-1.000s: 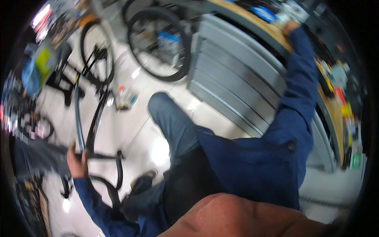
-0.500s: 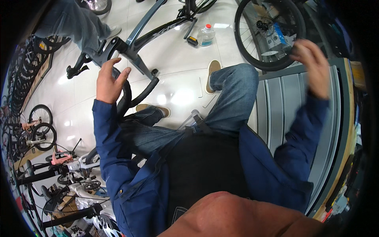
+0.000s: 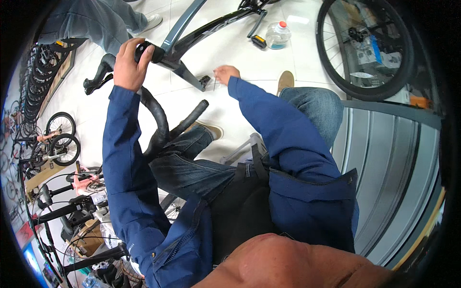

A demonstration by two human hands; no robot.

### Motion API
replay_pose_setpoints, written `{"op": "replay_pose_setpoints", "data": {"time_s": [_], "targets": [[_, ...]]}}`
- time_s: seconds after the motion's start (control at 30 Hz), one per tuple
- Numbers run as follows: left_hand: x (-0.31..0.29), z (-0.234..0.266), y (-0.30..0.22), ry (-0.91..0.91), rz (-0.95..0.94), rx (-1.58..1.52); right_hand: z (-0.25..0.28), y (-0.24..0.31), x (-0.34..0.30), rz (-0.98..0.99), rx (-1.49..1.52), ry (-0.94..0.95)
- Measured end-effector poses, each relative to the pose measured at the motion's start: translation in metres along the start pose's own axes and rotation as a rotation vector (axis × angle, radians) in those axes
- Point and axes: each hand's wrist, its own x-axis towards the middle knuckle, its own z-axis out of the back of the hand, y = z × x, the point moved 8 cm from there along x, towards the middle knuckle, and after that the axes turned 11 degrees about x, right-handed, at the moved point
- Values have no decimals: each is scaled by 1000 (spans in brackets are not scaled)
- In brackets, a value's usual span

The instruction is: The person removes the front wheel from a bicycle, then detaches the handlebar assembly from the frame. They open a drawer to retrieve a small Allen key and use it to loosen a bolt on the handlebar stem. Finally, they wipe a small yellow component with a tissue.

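Observation:
A grey and black road bike frame (image 3: pixel 211 30) stands in front of me, its fork (image 3: pixel 188 76) without a wheel. My left hand (image 3: pixel 130 66) is closed around the top of the drop handlebar (image 3: pixel 161 120), its thumb and fingers beside the black head end of the frame. Near the fork's tip, my right hand (image 3: pixel 226 74) has its fingers pinched together. Whatever thin thing they may hold is too small to make out. A loose wheel (image 3: pixel 322 53) with a black tyre leans at the right.
A clear bottle with a red cap (image 3: pixel 278 35) stands on the floor by the bike's pedal (image 3: pixel 259 42). Grey ridged panels (image 3: pixel 370 163) run along my right. Several bikes crowd the left, with a person's legs (image 3: pixel 91 26) at the upper left.
My left hand has moved up and closed on the handlebar, which has turned. My right hand has swung from beside the wheel at the right to the fork's tip.

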Motion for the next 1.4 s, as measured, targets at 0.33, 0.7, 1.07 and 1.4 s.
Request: {"op": "replay_pose_setpoints", "data": {"time_s": [0.33, 0.7, 1.07, 1.4], "targets": [[3, -44, 25, 242, 242, 83, -15, -149, 33, -284, 280, -149], [6, -40, 16, 244, 284, 60, -38, -253, 98, 40, -59, -21], [4, -40, 18, 250, 304, 63, -35, -194, 49, -457, 436, -226], [4, -41, 19, 255, 322, 47, -42, -268, 102, 101, 5, 58]]}}
